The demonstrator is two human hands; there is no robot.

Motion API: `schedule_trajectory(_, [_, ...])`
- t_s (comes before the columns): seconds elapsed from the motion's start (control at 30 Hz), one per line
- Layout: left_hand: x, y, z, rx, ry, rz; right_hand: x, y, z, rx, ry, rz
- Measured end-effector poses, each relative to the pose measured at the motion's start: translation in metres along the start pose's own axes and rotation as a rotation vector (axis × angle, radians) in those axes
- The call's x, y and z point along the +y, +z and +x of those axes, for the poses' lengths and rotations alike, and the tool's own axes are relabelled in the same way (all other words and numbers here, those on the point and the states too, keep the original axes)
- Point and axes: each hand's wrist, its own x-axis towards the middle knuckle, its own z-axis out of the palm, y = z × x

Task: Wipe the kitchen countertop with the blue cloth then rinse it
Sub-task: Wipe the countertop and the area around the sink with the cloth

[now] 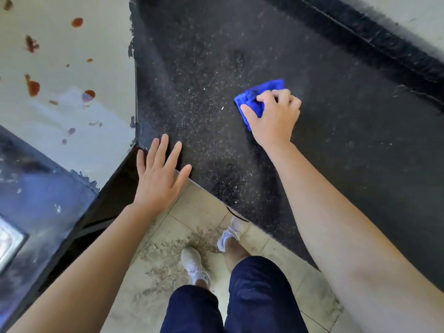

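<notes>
Cloth [254, 99] mid-countertop [360, 145], seemingly pressed.

I am seeing my right hand [274, 116] gripping the bunched blue cloth [254, 99] against the dark speckled countertop [192, 92], while my left hand [159, 174] is lying flat, fingers spread, at the counter's front edge above the dusty tiled floor [168, 260].
</notes>
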Motion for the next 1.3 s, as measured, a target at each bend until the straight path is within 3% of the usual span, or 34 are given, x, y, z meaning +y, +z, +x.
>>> schedule_trajectory(0.17, [-0.015, -0.011, -0.005, 0.236, -0.260, -0.067, -0.106, 0.053, -0.028, -0.153, -0.324, 0.047])
schedule_trajectory(0.27, [-0.040, -0.015, -0.014, 0.206, -0.409, -0.036, -0.126, 0.060, -0.052, -0.280, -0.597, 0.055])
schedule_trajectory(0.4, [-0.076, -0.015, -0.021, 0.073, -0.502, 0.037, -0.076, 0.037, -0.053, -0.339, -0.845, 0.085])
schedule_trajectory(0.47, [-0.083, -0.014, -0.019, 0.032, -0.508, 0.056, -0.031, 0.020, -0.040, -0.263, -0.771, 0.050])
schedule_trajectory(0.6, [-0.081, -0.016, -0.015, -0.029, -0.485, 0.058, 0.015, 0.006, 0.002, -0.061, -0.376, -0.047])
schedule_trajectory(0.7, [-0.083, -0.020, -0.018, -0.071, -0.461, 0.050, -0.011, 0.023, 0.024, -0.074, -0.201, -0.057])
schedule_trajectory(0.9, [-0.094, -0.035, -0.016, -0.180, -0.405, -0.075, -0.101, 0.064, 0.032, -0.150, -0.098, -0.162])
schedule_trajectory(1.0, [-0.116, -0.050, -0.028, -0.004, -0.305, -0.140, -0.153, 0.082, 0.000, -0.197, -0.186, -0.180])
schedule_trajectory(1.1, [-0.147, -0.058, -0.057, 0.232, -0.349, -0.135, -0.211, 0.103, -0.053, -0.276, -0.346, -0.194])
schedule_trajectory(1.3, [-0.210, -0.043, -0.120, 0.233, -0.579, -0.093, -0.263, 0.118, -0.172, -0.446, -0.670, -0.075])
